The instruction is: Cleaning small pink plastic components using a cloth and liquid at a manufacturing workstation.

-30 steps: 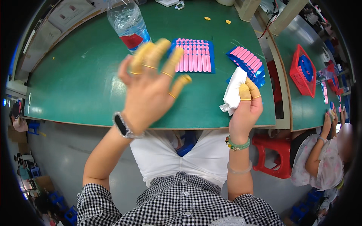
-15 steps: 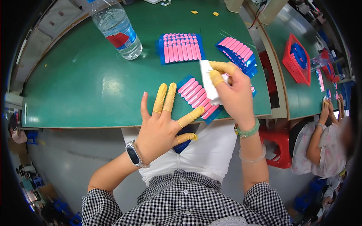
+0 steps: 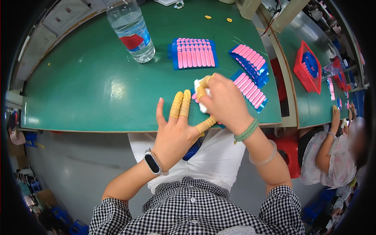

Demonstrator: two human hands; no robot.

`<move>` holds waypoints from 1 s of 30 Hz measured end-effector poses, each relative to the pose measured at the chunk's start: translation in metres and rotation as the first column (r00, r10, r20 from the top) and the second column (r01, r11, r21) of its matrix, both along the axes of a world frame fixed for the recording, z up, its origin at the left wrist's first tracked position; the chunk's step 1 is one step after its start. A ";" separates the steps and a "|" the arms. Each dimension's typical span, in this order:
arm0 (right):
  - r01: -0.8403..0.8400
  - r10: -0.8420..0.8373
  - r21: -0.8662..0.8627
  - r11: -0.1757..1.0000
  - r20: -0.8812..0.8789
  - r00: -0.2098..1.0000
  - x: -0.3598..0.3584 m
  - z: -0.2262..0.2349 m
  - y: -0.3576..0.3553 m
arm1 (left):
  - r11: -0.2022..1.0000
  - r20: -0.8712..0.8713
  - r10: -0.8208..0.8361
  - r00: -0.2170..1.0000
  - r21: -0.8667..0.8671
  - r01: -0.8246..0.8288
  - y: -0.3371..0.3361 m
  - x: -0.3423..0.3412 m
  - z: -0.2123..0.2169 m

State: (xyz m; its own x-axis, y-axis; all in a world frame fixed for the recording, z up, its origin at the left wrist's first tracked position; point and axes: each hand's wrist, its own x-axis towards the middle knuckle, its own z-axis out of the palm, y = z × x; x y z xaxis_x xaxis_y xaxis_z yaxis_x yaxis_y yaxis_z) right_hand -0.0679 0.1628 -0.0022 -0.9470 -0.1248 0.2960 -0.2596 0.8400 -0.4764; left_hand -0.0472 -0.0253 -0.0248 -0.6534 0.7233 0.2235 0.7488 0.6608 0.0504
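Observation:
A wad of white cloth or tissue (image 3: 203,107) is pinched in my right hand (image 3: 227,100), which wears yellow finger cots. It lies against a blue sheet with pink strips (image 3: 194,95), mostly hidden under that hand at the table's near edge. My left hand (image 3: 176,129), also in yellow finger cots, has its fingers spread. Its index fingertip reaches the sheet's near end; the thumb is mostly hidden. Just right of my right hand lies another blue sheet with pink strips (image 3: 250,91). Beyond it are a fanned pile of such sheets (image 3: 250,58) and a neat stack (image 3: 196,55).
On the green table (image 3: 98,94), a water bottle (image 3: 135,37) stands far left. Two yellow finger cots (image 3: 229,20) lie at the back. Rightward, a red basket (image 3: 307,70) holds blue and pink pieces on another table, where a co-worker (image 3: 331,156) sits by a red stool (image 3: 288,150).
My right hand has moved left and nearer with the white wad, covering most of the sheet it works on. The sheet to its right now shows fully. My left hand sits slightly farther right.

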 end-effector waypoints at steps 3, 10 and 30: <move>0.186 -0.188 0.043 0.982 0.035 0.982 -0.010 0.003 -0.002 | 0.999 0.014 -0.001 1.000 0.049 0.001 0.005 0.001 -0.001; 0.124 -0.122 -0.037 0.992 0.060 0.991 -0.027 0.004 0.008 | 0.998 0.003 0.015 1.000 0.060 -0.015 0.005 0.001 -0.003; 0.085 -0.086 -0.018 0.996 -0.076 0.993 -0.019 0.001 0.016 | 0.998 -0.026 -0.035 0.999 0.049 0.036 0.003 0.001 0.002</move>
State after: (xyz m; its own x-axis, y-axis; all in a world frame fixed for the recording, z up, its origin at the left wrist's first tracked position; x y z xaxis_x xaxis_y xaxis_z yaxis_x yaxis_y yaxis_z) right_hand -0.0868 0.1792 -0.0010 -0.9286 -0.0394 0.3689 -0.2230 0.8540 -0.4701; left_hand -0.0464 -0.0225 -0.0227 -0.6213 0.7335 0.2756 0.7731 0.6311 0.0631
